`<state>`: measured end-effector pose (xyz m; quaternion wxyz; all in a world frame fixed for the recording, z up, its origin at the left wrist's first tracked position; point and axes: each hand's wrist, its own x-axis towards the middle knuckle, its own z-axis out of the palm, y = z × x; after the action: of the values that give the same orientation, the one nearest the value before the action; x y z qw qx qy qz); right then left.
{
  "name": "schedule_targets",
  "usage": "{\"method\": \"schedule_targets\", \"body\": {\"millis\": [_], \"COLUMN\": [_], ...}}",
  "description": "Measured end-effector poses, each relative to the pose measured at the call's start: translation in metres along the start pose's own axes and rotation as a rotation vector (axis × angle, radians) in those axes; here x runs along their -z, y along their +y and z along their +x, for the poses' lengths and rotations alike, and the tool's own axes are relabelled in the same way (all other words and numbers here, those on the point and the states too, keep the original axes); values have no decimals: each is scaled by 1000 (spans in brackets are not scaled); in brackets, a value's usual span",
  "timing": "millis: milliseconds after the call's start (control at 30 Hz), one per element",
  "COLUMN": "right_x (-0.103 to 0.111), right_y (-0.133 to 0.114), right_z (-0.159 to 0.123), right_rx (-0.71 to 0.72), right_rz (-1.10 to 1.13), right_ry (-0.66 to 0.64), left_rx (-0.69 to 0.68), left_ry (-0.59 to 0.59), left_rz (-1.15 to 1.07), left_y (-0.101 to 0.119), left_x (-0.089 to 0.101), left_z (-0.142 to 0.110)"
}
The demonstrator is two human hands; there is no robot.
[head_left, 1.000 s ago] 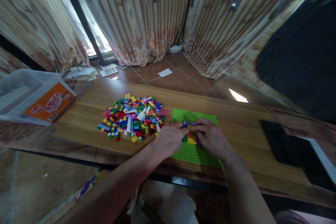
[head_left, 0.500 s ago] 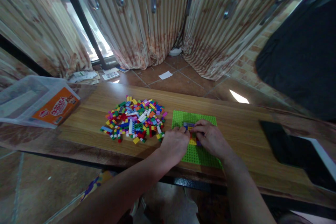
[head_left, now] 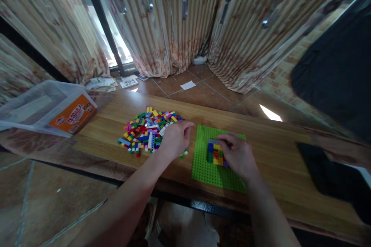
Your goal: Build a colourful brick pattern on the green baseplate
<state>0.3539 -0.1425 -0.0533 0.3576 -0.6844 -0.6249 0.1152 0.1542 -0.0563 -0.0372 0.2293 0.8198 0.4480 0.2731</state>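
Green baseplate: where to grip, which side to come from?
The near-left corner of the green baseplate looks best, approached from the left with the left hand. The baseplate lies flat and looks thin, so pinching its edge probably beats gripping the studs. That corner shows bare studs, while the brick block and right hand cover much of the middle and right.

The baseplate was lime green, the block build on it blue, green, yellow, red and purple. Loose bricks at left mixed white with many brights. The far curtains showed beige stripes and rusty blotches; the left bin's label was orange.
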Motion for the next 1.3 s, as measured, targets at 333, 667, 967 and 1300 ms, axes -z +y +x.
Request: {"method": "schedule_targets", "body": {"millis": [333, 667, 967, 1300], "right_x": [-52, -82, -84, -10], "right_y": [-33, -39, -43, -3], "right_z": [6, 24, 23, 22], "right_rx": [158, 202, 172, -305], "right_rz": [-72, -99, -103, 346], "right_ry": [-213, -192, -174, -57], "left_rx": [138, 164, 166, 57], "left_ry": [174, 147, 134, -36], "left_rz": [-121, -125, -86, -52], "left_y": [-22, -27, -30, -13], "left_x": [25, 32, 36, 19], "left_z": [10, 9, 9, 2]}}
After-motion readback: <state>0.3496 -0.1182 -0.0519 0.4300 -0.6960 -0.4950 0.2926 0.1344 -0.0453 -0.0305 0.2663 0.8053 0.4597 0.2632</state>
